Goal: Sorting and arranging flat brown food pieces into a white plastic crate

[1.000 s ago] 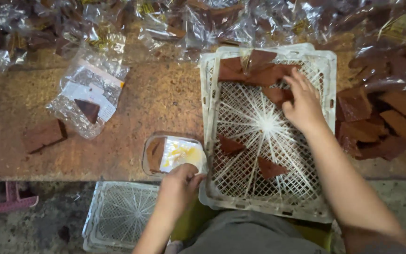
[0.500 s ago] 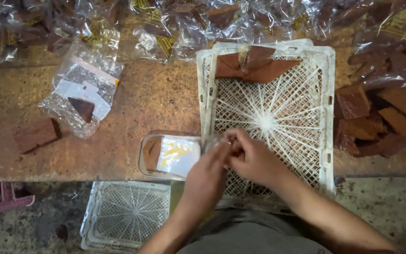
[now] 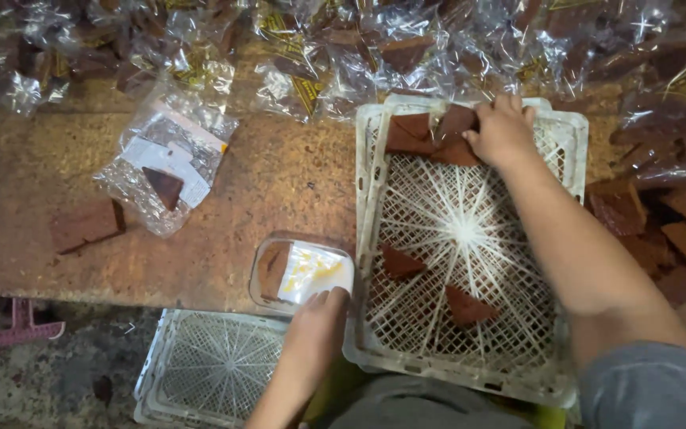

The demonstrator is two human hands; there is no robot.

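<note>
A white plastic lattice crate [image 3: 364,238] lies on the brown worktop. My right hand [image 3: 503,129] reaches to its far end, fingers curled over a stack of brown wedge-shaped pieces [image 3: 416,135]. Two more brown pieces [image 3: 401,262] [image 3: 468,306] lie loose on the crate's floor. My left hand [image 3: 316,327] is at the near left corner of the crate. Its fingers grip the near edge of a clear packet [image 3: 303,270], which holds a brown piece and a white and yellow card.
Several crinkled clear wrappers with brown pieces [image 3: 319,56] lie heaped along the far edge. An open wrapper with one piece [image 3: 164,171] and a bare brown slab [image 3: 85,225] lie at left. Loose brown slabs [image 3: 676,230] are piled at right. A second white crate [image 3: 200,373] sits below the worktop.
My right hand went from the crate's far end to the near side beside my left hand, then back to the far stack. My left hand drew back to the packet's near edge.
</note>
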